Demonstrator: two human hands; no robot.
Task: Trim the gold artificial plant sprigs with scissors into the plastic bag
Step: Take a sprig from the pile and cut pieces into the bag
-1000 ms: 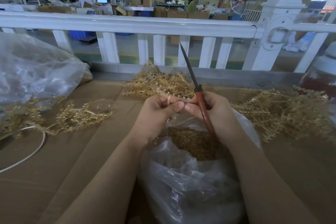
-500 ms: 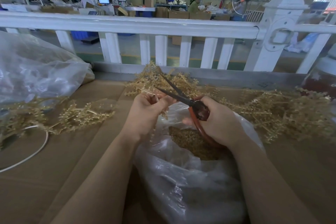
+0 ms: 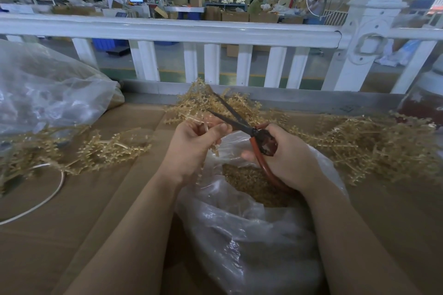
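My left hand (image 3: pixel 194 143) pinches a small gold sprig (image 3: pixel 214 148) over the mouth of a clear plastic bag (image 3: pixel 239 235). Gold cut pieces (image 3: pixel 249 182) fill the bag's inside. My right hand (image 3: pixel 287 160) grips red-handled scissors (image 3: pixel 259 141); their dark blades are spread apart and point up-left, with the lower blade just beyond my left fingertips. Loose gold sprigs lie in piles behind the hands (image 3: pixel 215 105), at the right (image 3: pixel 374 146) and at the left (image 3: pixel 105 148).
A cardboard sheet (image 3: pixel 84 223) covers the work surface. A big clear bag (image 3: pixel 48 93) bulges at the far left, with a white cord (image 3: pixel 48 199) below it. A white railing (image 3: pixel 215 31) runs along the far edge. A red jar (image 3: pixel 424 100) stands at the right.
The scissors swung down from pointing upright to pointing left at the sprig, and their blades have spread apart. My left hand has stayed over the bag with the sprig.
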